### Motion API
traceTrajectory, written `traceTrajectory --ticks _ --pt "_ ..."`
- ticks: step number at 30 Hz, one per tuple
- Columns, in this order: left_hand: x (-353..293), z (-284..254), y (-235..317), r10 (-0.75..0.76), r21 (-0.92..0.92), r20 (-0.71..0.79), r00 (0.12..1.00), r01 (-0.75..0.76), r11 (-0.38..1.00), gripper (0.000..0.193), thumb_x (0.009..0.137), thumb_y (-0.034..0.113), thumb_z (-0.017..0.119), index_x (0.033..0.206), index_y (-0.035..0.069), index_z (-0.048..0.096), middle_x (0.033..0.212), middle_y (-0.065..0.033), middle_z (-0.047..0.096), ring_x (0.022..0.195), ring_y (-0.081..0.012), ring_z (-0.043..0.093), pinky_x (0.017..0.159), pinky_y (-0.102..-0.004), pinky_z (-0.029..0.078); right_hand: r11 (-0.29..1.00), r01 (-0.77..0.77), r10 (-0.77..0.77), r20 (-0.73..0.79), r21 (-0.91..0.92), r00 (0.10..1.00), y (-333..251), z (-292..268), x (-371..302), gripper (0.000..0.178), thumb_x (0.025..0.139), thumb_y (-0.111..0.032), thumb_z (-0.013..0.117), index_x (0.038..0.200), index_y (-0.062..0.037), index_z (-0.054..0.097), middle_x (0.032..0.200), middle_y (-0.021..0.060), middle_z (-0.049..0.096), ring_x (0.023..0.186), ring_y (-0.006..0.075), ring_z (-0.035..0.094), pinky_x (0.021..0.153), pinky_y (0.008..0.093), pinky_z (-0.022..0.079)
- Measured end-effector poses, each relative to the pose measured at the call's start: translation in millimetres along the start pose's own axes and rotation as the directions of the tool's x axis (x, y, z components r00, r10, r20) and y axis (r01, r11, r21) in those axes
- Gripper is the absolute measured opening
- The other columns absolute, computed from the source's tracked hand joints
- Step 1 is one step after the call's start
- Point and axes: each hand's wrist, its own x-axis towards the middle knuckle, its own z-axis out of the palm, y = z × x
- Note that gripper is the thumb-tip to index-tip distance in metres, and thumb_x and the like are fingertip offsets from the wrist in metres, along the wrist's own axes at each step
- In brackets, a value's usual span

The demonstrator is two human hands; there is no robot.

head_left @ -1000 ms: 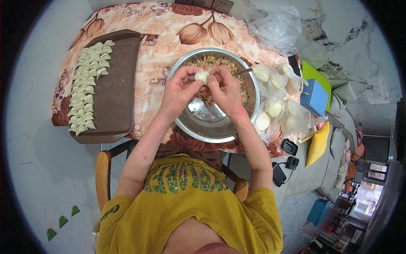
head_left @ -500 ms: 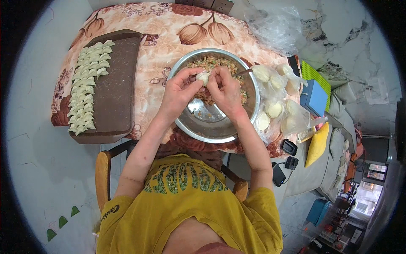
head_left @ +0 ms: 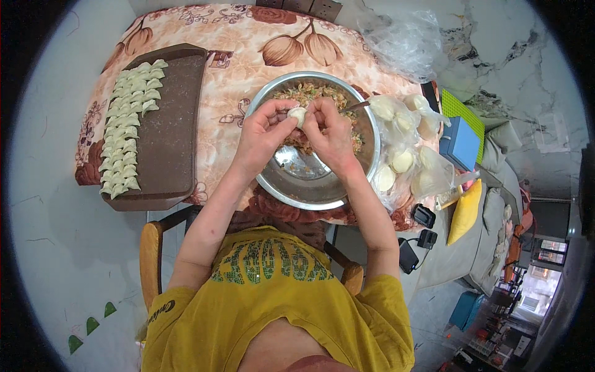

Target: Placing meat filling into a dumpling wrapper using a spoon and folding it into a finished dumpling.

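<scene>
Between the fingertips of both my hands is a small pale dumpling. My left hand pinches it from the left, and my right hand pinches its other side. Both hands hover over a wide steel bowl with chopped filling in its far part. A dark utensil handle rests across the bowl's right rim. Plastic bags of round dough wrappers lie just right of the bowl. On the left, a brown tray bears rows of folded dumplings along its left side.
A flowered tablecloth covers the table. Crumpled clear plastic lies at the far right corner. Along the right edge are a blue box, a yellow pouch and small black devices. Wooden chair arms flank me.
The dumpling between my fingers has turned slightly and shows a rounder, smoother face. My hands stay nearly in the same place above the bowl.
</scene>
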Motion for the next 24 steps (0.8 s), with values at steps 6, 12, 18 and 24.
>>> traceTrajectory --ticks 6,12,18,24 --pt "0 0 1 -0.010 -0.023 -0.010 1.000 0.010 1.000 0.025 0.099 0.006 0.065 0.124 0.001 0.065 0.110 -0.0043 0.071 0.093 -0.0089 0.067 0.085 -0.0255 0.056 1.000 -0.013 0.013 0.008 0.022 1.000 -4 -1 0 0.010 0.096 -0.010 0.063 0.101 -0.0047 0.058 0.061 0.0086 0.054 0.050 0.0165 0.053 0.050 0.0339 0.042" --pt "1 -2 -2 -0.010 0.001 0.003 1.000 0.010 1.000 0.025 0.099 0.006 0.065 0.124 0.001 0.065 0.109 -0.0045 0.071 0.093 -0.0097 0.068 0.083 -0.0257 0.056 0.997 -0.042 0.040 0.029 0.067 0.999 0 -2 -1 0.009 0.096 -0.010 0.063 0.101 -0.0047 0.057 0.062 0.0090 0.056 0.051 0.0172 0.055 0.051 0.0336 0.043" --pt "2 -3 -4 -0.006 0.003 -0.007 1.000 0.006 1.000 0.026 0.099 0.006 0.066 0.124 0.001 0.065 0.109 -0.0046 0.071 0.092 -0.0103 0.068 0.082 -0.0256 0.056 0.999 -0.030 0.030 0.027 -0.015 0.999 -9 -3 1 0.010 0.096 -0.011 0.064 0.100 -0.0049 0.056 0.063 0.0108 0.058 0.052 0.0213 0.059 0.052 0.0360 0.046" --pt "2 -1 -2 0.005 -0.020 -0.032 0.999 -0.005 1.000 0.026 0.098 0.005 0.067 0.123 0.002 0.063 0.105 -0.0047 0.071 0.088 -0.0103 0.068 0.080 -0.0255 0.056 0.999 -0.044 0.043 0.025 0.030 0.999 -4 -2 0 0.012 0.096 -0.011 0.064 0.100 -0.0039 0.056 0.062 0.0095 0.058 0.051 0.0176 0.056 0.051 0.0348 0.044"
